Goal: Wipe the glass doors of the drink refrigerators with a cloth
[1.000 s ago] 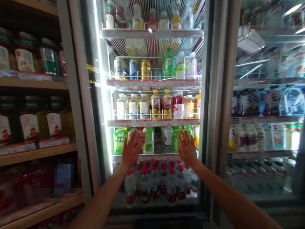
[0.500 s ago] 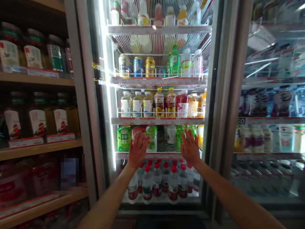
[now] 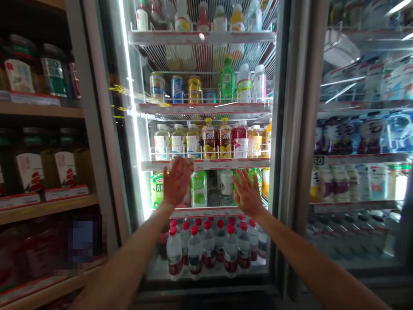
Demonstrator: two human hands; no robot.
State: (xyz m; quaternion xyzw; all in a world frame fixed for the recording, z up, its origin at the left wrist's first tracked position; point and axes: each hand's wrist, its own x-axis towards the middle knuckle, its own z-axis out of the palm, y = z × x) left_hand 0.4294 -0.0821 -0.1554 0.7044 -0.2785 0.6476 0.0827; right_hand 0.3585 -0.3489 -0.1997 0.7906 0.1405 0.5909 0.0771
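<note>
My left hand (image 3: 176, 183) is raised before the lower shelves of a drinks fridge. Its fingers bunch around a small pale, crumpled-looking patch, too blurred to name. My right hand (image 3: 248, 193) is open, fingers spread, palm toward the fridge, in front of green packages on the same shelf. Between the hands stand a green-labelled bottle (image 3: 199, 189) and a white container (image 3: 226, 181). Faint reflections cross the front of the fridge like glass. Whether either hand touches that surface, I cannot tell.
Red-capped water bottles (image 3: 209, 241) fill the fridge bottom. Tea bottles (image 3: 209, 140) and cans (image 3: 177, 89) line the shelves above. A metal door frame (image 3: 298, 142) separates a second fridge on the right. Wooden shelves (image 3: 41, 110) with large bottles stand at left.
My left hand has moved up and a little left, to the edge of the shelf above. My right hand has shifted slightly left. The whole view has turned slightly right.
</note>
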